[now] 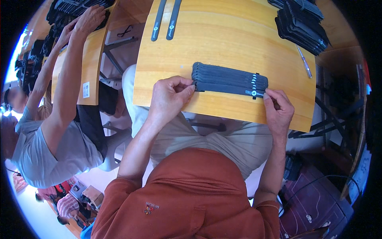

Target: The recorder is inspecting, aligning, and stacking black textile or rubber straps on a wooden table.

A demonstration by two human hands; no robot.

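Several black fabric straps (227, 75) lie overlapped in a fanned row on the wooden table (230, 36), close to its front edge. Each has a rounded end, and pale printed marks line up near the right ends. My left hand (168, 97) is closed, thumb and fingers pinching the left end of the nearest strap (223, 88). At that strap's other end, my right hand (279, 111) pinches its right tip between thumb and fingers. Small dark tabs stick out above and below the row near the printed marks; what they belong to I cannot tell.
Two loose straps (173, 20) lie at the far left of the table. Stacked black strap bundles (300, 30) fill the far right corner, with a slim pen-like tool (305, 61) nearer. To the left, a co-worker (59, 135) handles dark pieces at another table (89, 67).
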